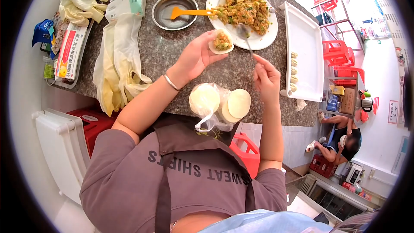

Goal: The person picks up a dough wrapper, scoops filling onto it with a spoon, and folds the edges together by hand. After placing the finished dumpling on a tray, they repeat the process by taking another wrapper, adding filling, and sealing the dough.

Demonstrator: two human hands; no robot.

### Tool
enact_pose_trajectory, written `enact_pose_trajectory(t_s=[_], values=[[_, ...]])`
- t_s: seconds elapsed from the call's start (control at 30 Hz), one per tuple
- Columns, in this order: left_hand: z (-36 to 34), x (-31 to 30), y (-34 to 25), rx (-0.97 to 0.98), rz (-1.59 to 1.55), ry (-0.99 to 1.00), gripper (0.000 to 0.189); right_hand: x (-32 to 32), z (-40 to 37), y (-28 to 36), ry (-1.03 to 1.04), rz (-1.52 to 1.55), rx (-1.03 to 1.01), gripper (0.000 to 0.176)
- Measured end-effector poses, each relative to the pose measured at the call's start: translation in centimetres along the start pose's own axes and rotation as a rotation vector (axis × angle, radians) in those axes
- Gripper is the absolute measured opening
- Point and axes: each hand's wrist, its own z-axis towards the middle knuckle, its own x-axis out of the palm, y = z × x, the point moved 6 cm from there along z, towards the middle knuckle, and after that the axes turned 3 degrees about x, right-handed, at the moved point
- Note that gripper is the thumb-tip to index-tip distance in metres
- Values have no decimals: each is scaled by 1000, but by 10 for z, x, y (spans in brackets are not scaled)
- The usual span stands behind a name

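Dough round [221,48], pale, thin and topped with filling, sat in the left hand [195,57] as the right hand [267,77] gripped a silver metal spoon [242,31]

Fingers hid the round's underside, and the right hand covered the end of the spoon's handle. A crumpled clear plastic bag [212,122] partly wrapped two piles of pale dough rounds [205,98], too tightly layered to count. The near edge of a white rectangular plastic tray [308,60] crowded its row of five small pleated dough pieces [294,70].

One white oval plate [266,42] bore a heap of orange-and-green chopped filling [246,6], with the spoon's bowl over its near edge. One orange plastic spatula [189,12] lay across one round steel bowl [166,15], its far end at the plate.

The left arm reached forward and inward, palm turned up, thumb and fingers closed lightly around the round's edge. The right arm extended forward, fingers curled and fingertips pinching the handle.
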Motion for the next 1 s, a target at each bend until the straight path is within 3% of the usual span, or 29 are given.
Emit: enact_pose_trajectory(t_s=[0.07,0.13,0.2,0.27,0.3,0.33,0.4,0.43,0.47,0.53,0.57,0.9,1.0], values=[[-4,9,-2,96,172,27,42,-12,10,-4,-73,9,-64,27],[-5,17,-5,188,345,63,46,-15,19,10,-245,-641,-338,26],[-4,20,-6,248,458,132,52,-16,25,8,-282,-723,-310,24],[-7,21,-7,224,443,111,49,-8,29,18,-334,-884,-466,21],[-9,22,-10,191,421,55,48,1,26,33,-378,-1001,-686,20],[-10,21,-11,157,399,0,47,7,27,37,-381,-998,-688,20],[-10,20,-12,195,428,4,46,25,32,42,-148,-661,-580,22],[-10,19,-12,233,453,6,46,35,36,42,-3,-411,-394,21],[-10,18,-10,231,459,9,46,39,38,40,-8,-407,-396,21],[-11,19,-14,353,484,24,43,46,51,28,114,20,-228,18],[-11,19,-16,360,488,22,43,47,56,29,146,80,-253,16],[-15,20,-24,608,745,-47,32,56,64,29,150,70,-351,13],[-17,25,-21,654,798,-41,27,52,62,22,126,133,-201,13]])
